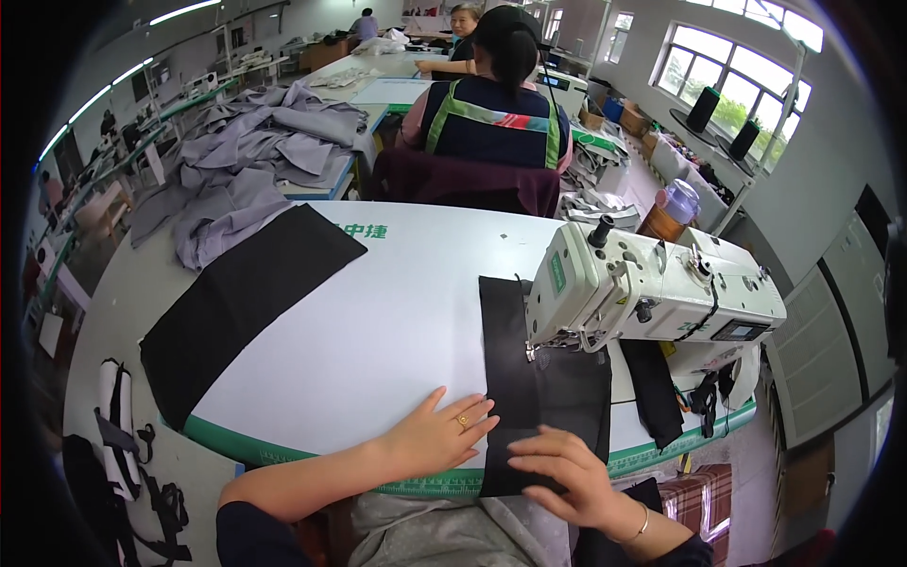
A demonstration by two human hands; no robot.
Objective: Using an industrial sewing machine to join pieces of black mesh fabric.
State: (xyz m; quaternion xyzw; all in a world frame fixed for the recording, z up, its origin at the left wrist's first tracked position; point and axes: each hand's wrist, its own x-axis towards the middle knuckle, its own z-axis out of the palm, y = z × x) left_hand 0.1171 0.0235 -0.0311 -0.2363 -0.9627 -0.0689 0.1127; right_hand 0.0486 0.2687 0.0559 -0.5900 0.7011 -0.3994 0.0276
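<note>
A long piece of black fabric (512, 406) lies under the needle and presser foot of a white sewing machine (652, 283), running down to the table's front edge. My left hand (439, 433), with a ring on it, rests flat with its fingers apart; the fingertips reach the fabric's left edge. Over the lower right part of the same fabric is my right hand (572, 477), fingers spread and slightly bent, gripping nothing. Whether its fingertips touch the cloth I cannot tell. Another black fabric panel (255, 302) lies flat on the white table (350, 369) at the left.
Behind the table, a person (496, 113) in a dark vest sits on a chair with a purple cover (463, 184). Grey fabric (255, 142) is heaped at the back left. Black strips (652, 392) lie right of the machine. Straps and a white roll (115, 425) are at far left.
</note>
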